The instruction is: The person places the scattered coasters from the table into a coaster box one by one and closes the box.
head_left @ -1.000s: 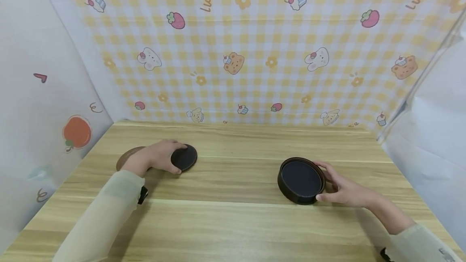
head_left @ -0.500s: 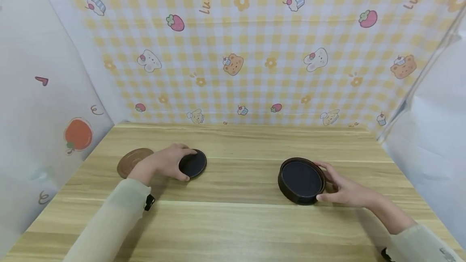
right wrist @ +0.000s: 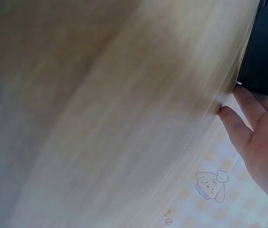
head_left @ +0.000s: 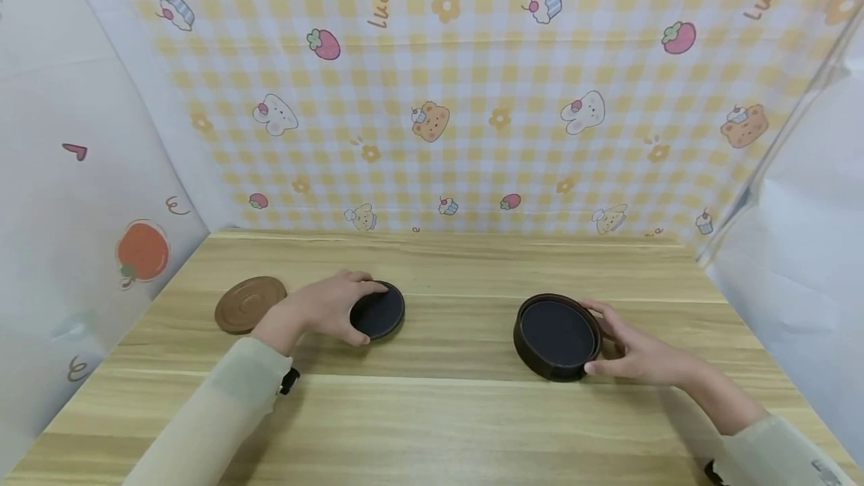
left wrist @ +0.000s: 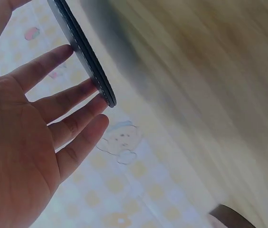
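In the head view my left hand [head_left: 332, 307] grips a round black coaster [head_left: 379, 312] by its edges, between the thumb and the fingers. The left wrist view shows the coaster [left wrist: 89, 57] edge-on, with a stitched rim and a shadow on the wood beside it; it is held off the table. At the right, my right hand [head_left: 637, 351] holds the side of a round black coaster holder [head_left: 540, 366], thumb in front and fingers behind. A dark flat disc [head_left: 557, 331] lies inside the holder. The right wrist view catches the holder's dark side wall [right wrist: 263, 52].
A brown round disc with ring marks [head_left: 250, 304] lies on the left of the wooden table [head_left: 432, 426], behind my left wrist. A checked cloth backdrop [head_left: 472, 96] stands along the table's far edge, with white sheets at both sides.
My left hand has moved right with the black coaster, away from the brown disc, which now shows more fully. My right hand and the holder have stayed in place.
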Demonstrator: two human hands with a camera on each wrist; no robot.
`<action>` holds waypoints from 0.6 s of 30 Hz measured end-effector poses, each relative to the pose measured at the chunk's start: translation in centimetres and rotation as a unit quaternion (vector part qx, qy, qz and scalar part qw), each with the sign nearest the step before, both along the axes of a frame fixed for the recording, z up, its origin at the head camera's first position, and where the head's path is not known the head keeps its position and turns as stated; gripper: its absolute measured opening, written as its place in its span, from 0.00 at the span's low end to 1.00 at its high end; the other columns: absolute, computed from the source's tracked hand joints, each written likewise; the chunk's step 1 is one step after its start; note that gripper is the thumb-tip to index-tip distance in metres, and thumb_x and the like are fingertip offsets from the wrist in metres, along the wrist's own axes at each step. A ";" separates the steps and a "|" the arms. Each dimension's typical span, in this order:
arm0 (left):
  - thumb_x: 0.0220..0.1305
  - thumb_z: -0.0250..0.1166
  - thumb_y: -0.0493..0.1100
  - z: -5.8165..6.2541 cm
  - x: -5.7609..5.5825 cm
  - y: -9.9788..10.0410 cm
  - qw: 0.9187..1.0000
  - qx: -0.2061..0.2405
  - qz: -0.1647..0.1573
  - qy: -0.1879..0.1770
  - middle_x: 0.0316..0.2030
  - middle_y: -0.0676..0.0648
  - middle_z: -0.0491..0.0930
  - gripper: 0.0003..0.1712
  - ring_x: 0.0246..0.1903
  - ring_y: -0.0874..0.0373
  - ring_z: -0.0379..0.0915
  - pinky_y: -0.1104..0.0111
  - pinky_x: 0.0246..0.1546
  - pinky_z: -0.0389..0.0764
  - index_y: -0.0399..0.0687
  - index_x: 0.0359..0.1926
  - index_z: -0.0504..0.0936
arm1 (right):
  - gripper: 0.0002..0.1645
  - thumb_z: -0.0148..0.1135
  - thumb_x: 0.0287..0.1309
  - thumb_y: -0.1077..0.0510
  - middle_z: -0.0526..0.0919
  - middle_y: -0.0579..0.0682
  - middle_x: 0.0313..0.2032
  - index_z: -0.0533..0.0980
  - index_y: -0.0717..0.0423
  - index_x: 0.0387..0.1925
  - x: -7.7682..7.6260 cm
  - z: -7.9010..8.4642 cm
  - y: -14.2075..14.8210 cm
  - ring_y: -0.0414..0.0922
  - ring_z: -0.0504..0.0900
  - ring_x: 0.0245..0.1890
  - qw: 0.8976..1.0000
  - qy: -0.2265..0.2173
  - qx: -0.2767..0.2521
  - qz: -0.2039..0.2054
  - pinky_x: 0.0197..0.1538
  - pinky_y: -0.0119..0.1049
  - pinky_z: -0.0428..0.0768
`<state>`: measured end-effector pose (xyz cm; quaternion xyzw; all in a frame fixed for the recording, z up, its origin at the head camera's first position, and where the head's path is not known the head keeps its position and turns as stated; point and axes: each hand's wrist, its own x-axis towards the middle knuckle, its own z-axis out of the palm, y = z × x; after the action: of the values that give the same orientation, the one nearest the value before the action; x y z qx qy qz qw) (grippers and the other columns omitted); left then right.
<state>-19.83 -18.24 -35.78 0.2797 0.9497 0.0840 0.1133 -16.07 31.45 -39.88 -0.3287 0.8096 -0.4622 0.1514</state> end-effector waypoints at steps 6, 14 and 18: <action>0.46 0.74 0.57 0.4 0.3 1.6 0.999 -0.004 -0.029 0.017 0.67 0.38 0.69 0.49 0.63 0.43 0.67 0.52 0.55 0.76 0.51 0.70 0.70 | 0.50 0.66 0.61 0.64 0.67 0.76 0.64 0.45 0.66 0.74 0.1 0.0 0.0 0.22 0.67 0.63 1.000 0.004 0.002 0.000 0.59 0.19 0.67; 0.47 0.74 0.59 0.6 0.5 3.6 0.999 -0.001 -0.048 0.018 0.69 0.40 0.67 0.49 0.65 0.45 0.65 0.53 0.58 0.75 0.53 0.71 0.69 | 0.51 0.66 0.61 0.63 0.67 0.75 0.65 0.45 0.66 0.74 0.1 0.0 -0.1 0.22 0.67 0.63 1.000 0.000 0.007 -0.007 0.59 0.18 0.66; 0.48 0.73 0.59 0.9 0.6 4.7 0.998 0.005 -0.059 0.019 0.69 0.41 0.67 0.49 0.65 0.46 0.65 0.53 0.59 0.74 0.55 0.72 0.68 | 0.51 0.67 0.61 0.62 0.68 0.74 0.65 0.46 0.66 0.74 0.1 -0.1 0.0 0.22 0.67 0.62 1.000 0.000 0.013 -0.015 0.59 0.19 0.66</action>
<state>-19.25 -13.58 -34.92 0.3370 0.9332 0.0767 0.0981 -16.00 31.41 -39.95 -0.3150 0.8203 -0.4536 0.1485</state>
